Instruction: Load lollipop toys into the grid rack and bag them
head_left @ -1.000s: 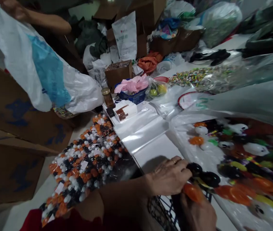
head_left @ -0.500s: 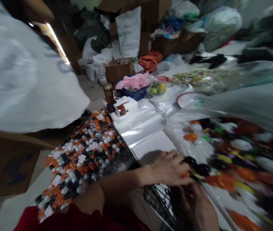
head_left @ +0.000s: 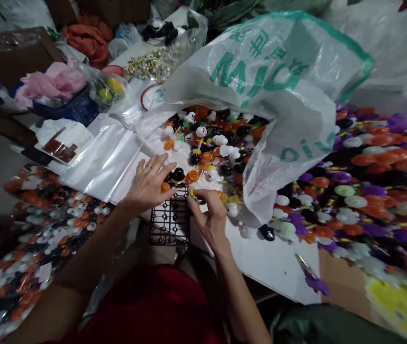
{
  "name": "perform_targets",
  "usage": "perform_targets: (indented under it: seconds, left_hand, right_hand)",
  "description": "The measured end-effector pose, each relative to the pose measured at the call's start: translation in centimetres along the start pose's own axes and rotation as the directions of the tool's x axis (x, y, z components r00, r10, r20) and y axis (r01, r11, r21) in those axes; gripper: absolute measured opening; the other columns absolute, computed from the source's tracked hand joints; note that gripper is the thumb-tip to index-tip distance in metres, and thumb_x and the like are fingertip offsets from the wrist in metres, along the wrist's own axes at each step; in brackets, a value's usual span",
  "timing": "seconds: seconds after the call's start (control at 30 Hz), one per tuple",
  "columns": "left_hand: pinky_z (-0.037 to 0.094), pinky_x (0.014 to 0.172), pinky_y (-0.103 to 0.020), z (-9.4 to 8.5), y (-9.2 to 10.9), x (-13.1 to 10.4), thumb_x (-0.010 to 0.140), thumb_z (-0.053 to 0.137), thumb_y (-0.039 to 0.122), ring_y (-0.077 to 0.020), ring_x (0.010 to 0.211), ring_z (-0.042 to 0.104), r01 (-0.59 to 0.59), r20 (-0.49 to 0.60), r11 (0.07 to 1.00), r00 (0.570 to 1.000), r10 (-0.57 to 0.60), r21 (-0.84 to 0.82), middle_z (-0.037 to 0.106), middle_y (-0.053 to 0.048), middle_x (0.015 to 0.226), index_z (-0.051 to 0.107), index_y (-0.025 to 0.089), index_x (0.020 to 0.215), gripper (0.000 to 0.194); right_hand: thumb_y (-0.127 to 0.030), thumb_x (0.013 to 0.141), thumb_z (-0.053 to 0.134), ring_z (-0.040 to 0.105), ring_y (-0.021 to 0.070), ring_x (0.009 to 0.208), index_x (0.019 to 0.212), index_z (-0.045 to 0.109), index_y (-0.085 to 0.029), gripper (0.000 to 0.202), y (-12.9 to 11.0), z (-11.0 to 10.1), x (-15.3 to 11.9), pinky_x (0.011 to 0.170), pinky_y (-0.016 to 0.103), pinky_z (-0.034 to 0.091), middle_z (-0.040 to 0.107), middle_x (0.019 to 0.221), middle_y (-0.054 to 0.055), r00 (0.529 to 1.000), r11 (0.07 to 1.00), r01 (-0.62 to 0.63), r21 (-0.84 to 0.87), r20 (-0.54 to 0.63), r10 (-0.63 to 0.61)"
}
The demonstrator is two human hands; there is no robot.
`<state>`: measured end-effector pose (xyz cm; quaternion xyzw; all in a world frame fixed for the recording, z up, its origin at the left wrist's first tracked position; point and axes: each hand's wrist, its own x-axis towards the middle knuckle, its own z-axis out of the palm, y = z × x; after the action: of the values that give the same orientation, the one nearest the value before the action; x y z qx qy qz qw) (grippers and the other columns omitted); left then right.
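Observation:
A black wire grid rack lies at the table's near edge, below the small figures. My left hand, with a ring on one finger, is spread at the rack's upper left, beside an orange piece. At the rack's upper right, my right hand has its thumb and forefinger pinched on a small yellowish piece. Beyond both hands, a white plastic bag with green print lies open around loose figures in orange, black and white.
Purple, orange and white figures are heaped at the right. Packed orange, black and white ones lie at the lower left. Clear plastic sheets, a blue basket with pink bags and a bag of fruit are at the upper left.
The view has swung to the right and down, showing the whole rack and the right-hand heap. My hands have come apart, the left one spread, the right one pinching a small piece.

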<state>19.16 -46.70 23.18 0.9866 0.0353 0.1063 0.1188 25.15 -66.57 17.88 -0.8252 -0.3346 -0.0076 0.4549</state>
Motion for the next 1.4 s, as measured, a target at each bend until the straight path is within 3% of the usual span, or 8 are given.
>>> perform_targets:
  seconds: [0.2, 0.37, 0.53, 0.67, 0.87, 1.03, 1.17, 1.4]
  left_hand:
    - [0.043, 0.106, -0.045, 1.2, -0.7, 0.7, 0.090, 0.052, 0.026, -0.0265, 0.125, 0.056, -0.041, 0.105, 0.997, 0.993, 0.048, -0.065, 0.057, -0.015, 0.139, 0.045, 0.014, 0.141, 0.052]
    - [0.040, 0.109, -0.053, 1.9, -0.8, -0.5, 0.091, 0.058, 0.041, -0.0323, 0.130, 0.052, -0.149, 0.013, 0.989, 0.989, 0.149, 0.005, 0.047, -0.019, 0.149, 0.057, 0.018, 0.132, 0.047]
    - [0.039, 0.110, -0.056, 2.8, -0.2, -0.7, 0.093, 0.052, 0.029, -0.0305, 0.122, 0.058, -0.109, -0.059, 0.990, 0.992, 0.114, 0.093, 0.060, -0.013, 0.136, 0.071, 0.022, 0.109, 0.025]
    - [0.045, 0.103, -0.051, 3.0, -0.4, -0.5, 0.093, 0.053, 0.027, -0.0292, 0.115, 0.061, -0.117, -0.087, 0.989, 0.988, 0.125, 0.094, 0.067, -0.013, 0.125, 0.071, 0.018, 0.099, 0.022]
    - [0.048, 0.095, -0.051, 2.8, -0.1, 0.2, 0.090, 0.050, 0.019, -0.0304, 0.108, 0.063, -0.101, -0.070, 0.984, 0.991, 0.112, 0.145, 0.068, -0.016, 0.119, 0.070, 0.016, 0.093, 0.020]
    - [0.050, 0.090, -0.048, 2.7, 0.0, 0.4, 0.088, 0.048, 0.016, -0.0300, 0.105, 0.064, -0.091, -0.045, 0.983, 0.994, 0.100, 0.156, 0.068, -0.017, 0.119, 0.069, 0.015, 0.092, 0.021]
    - [0.051, 0.086, -0.045, 2.8, -0.2, 0.3, 0.089, 0.046, 0.017, -0.0300, 0.105, 0.065, -0.090, -0.054, 0.978, 0.993, 0.102, 0.189, 0.068, -0.017, 0.120, 0.067, 0.014, 0.092, 0.021]
    - [0.051, 0.091, -0.044, 2.4, -0.6, 0.0, 0.093, 0.044, 0.021, -0.0296, 0.111, 0.063, -0.083, -0.013, 0.981, 0.996, 0.086, 0.173, 0.066, -0.016, 0.123, 0.067, 0.014, 0.095, 0.024]
  right_hand:
    - [-0.038, 0.091, 0.056, 0.063, 0.0177, 0.078, 0.098, 0.060, -0.020, 0.020, 1.7, 5.6, 1.0, 0.074, 0.031, 0.052, 0.067, 0.089, 0.004, 0.972, 0.934, -0.171, 0.313, -0.104, 0.213]
    - [-0.035, 0.097, 0.046, 0.064, 0.0212, 0.094, 0.099, 0.062, -0.021, 0.021, 1.4, 7.2, 1.5, 0.086, 0.036, 0.052, 0.069, 0.098, 0.009, 0.998, 0.977, -0.049, 0.209, -0.030, 0.057]
    - [-0.028, 0.098, 0.041, 0.062, 0.0221, 0.108, 0.112, 0.063, -0.020, 0.027, 1.4, 5.6, 1.4, 0.094, 0.037, 0.051, 0.069, 0.113, 0.011, 0.986, 0.982, 0.067, 0.176, 0.141, -0.093]
    - [-0.030, 0.098, 0.047, 0.066, 0.0213, 0.089, 0.113, 0.063, -0.017, 0.026, 3.4, 2.8, 3.7, 0.082, 0.034, 0.051, 0.071, 0.099, 0.011, 0.987, 0.989, -0.149, 0.012, 0.064, 0.148]
    - [-0.015, 0.093, 0.046, 0.064, 0.0240, 0.079, 0.133, 0.049, -0.008, 0.041, 5.5, 2.5, 8.8, 0.077, 0.038, 0.048, 0.069, 0.090, 0.016, 0.889, 0.840, -0.435, -0.323, -0.007, 0.458]
    - [-0.035, 0.084, 0.061, 0.060, 0.0193, 0.069, 0.120, 0.057, -0.013, 0.043, 4.4, 2.1, 4.4, 0.068, 0.032, 0.049, 0.067, 0.080, 0.006, 0.912, 0.909, -0.401, 0.117, -0.048, 0.408]
    - [-0.041, 0.081, 0.061, 0.061, 0.0177, 0.070, 0.085, 0.062, -0.018, 0.023, 2.7, 5.5, 0.4, 0.067, 0.029, 0.052, 0.067, 0.077, 0.004, 0.929, 0.838, -0.361, 0.408, 0.076, 0.363]
    - [-0.022, 0.083, 0.053, 0.065, 0.0211, 0.085, 0.097, 0.061, -0.017, 0.016, 2.4, 7.9, 1.4, 0.079, 0.031, 0.052, 0.070, 0.095, 0.008, 0.953, 0.937, -0.269, 0.220, 0.203, 0.226]
